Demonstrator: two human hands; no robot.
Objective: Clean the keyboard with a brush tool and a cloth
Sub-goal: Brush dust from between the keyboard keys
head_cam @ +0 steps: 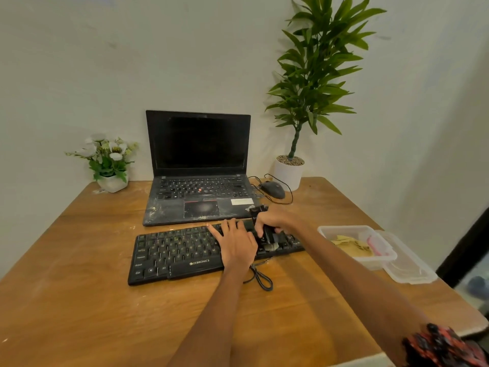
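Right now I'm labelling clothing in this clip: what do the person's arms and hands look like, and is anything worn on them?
Both forearms are bare, and neither the left hand nor the right hand shows gloves, rings or a watch. The only clothing visible is a short sleeve high on the right arm, dark with a red pattern, blurred at the frame's corner.

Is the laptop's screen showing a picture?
No, the laptop stands open behind the keyboard, but its screen is all black.

keyboard (174, 254) | spacebar: "ZEBRONICS" | key legends: "Ctrl", "Alt"
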